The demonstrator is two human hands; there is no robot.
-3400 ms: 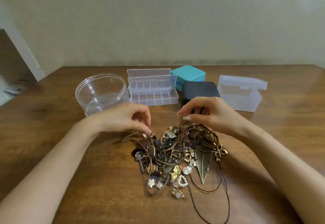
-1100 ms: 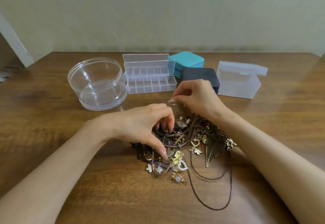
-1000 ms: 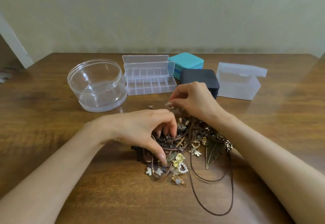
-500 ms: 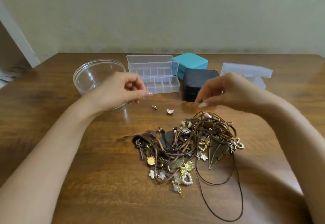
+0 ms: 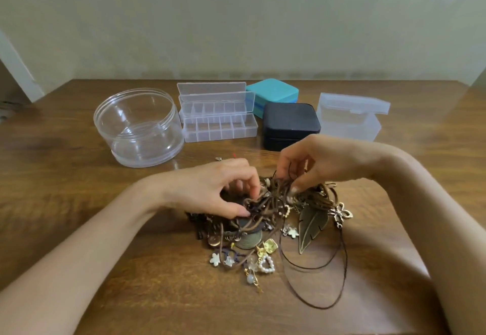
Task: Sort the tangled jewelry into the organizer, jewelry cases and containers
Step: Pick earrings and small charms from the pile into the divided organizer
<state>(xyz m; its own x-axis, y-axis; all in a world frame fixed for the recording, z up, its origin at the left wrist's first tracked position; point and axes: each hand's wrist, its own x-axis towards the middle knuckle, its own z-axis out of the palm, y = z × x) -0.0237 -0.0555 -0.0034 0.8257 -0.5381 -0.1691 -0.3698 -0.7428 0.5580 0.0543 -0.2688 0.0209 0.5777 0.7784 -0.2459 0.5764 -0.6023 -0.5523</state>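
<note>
A tangled jewelry pile (image 5: 273,227) of brown cords, charms and a bronze leaf pendant (image 5: 311,225) lies on the wooden table (image 5: 79,203). My left hand (image 5: 210,190) rests on the pile's left side, fingers curled and pinching brown cords. My right hand (image 5: 315,163) hovers over the pile's top, its fingers pinching a dark cord. Behind stand a clear round container (image 5: 139,127), a clear divided organizer (image 5: 218,113) with its lids up, a teal jewelry case (image 5: 273,92), a black jewelry case (image 5: 290,121) and a frosted lidded box (image 5: 349,116).
A small metal bead (image 5: 218,159) and a thin red thread (image 5: 234,156) lie on the table between the round container and my left hand. A loop of thin dark cord (image 5: 328,282) trails from the pile toward the near edge. A wall runs behind the table.
Half a second ago both hands were raised apart, stretching a thin thread between them. Now both have come down onto the pile and pinch cords.
</note>
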